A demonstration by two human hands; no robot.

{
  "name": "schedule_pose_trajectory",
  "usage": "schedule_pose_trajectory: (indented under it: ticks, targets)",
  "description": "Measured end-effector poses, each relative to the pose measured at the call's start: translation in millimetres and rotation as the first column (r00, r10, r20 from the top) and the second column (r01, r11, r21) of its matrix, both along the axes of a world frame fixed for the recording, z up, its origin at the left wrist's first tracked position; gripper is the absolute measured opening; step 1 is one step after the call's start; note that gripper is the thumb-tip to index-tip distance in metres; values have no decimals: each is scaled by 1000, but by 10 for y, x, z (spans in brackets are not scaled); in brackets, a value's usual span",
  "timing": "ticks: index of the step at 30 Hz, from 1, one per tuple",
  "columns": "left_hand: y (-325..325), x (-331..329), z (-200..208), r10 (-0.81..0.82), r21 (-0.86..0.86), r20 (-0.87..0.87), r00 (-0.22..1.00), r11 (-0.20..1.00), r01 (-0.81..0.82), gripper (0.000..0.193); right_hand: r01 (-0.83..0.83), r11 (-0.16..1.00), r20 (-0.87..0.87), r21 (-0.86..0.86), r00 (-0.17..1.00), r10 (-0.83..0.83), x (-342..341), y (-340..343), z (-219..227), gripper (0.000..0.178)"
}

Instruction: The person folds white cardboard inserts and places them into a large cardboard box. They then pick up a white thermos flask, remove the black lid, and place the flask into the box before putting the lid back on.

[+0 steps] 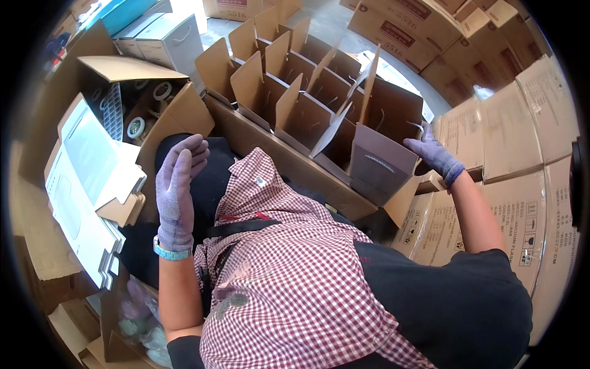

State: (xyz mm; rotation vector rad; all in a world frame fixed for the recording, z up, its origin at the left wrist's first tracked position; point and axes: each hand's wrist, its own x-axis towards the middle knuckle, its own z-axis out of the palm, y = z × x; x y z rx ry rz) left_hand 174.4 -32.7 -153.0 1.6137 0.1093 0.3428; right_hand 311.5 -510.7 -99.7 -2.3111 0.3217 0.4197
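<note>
My left hand (177, 190), in a lilac glove, is raised in front of my apron with its fingers stretched out and holds nothing. My right hand (436, 155), also gloved, is at the right side of an open grey box (382, 161), its fingers around the edge near a white cord handle. That box has a brown inside and sits at the near right end of a long carton (270, 144). More open boxes (307, 120) with raised flaps stand in rows in the carton. Part of my right hand's grip is hidden behind the box edge.
Left of me, flat white folded boxes (83, 190) lean by an open carton (178, 117) holding white-ringed round items. Sealed cartons (516, 215) are stacked close on the right, more (412, 31) at the back. Bagged items (144, 320) fill a carton lower left.
</note>
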Motion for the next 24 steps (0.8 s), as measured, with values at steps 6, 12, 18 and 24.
schedule_pose_trajectory:
  ticks: [6, 12, 18, 24]
  targets:
    - [173, -122, -52, 113, -99, -47, 992, 988, -118, 47, 121, 871, -68, 476, 993, -100, 130, -249, -190, 69]
    - [221, -45, -150, 123, -154, -73, 990, 979, -133, 47, 152, 680, -140, 717, 988, -73, 63, -887, -449, 29]
    - [148, 90, -186, 60, -118, -83, 995, 991, -70, 53, 264, 735, -129, 625, 963, -236, -48, -953, -453, 38]
    - [58, 132, -206, 57, -99, -113, 992, 993, -68, 52, 64, 760, -33, 647, 998, -57, 161, -878, -658, 57]
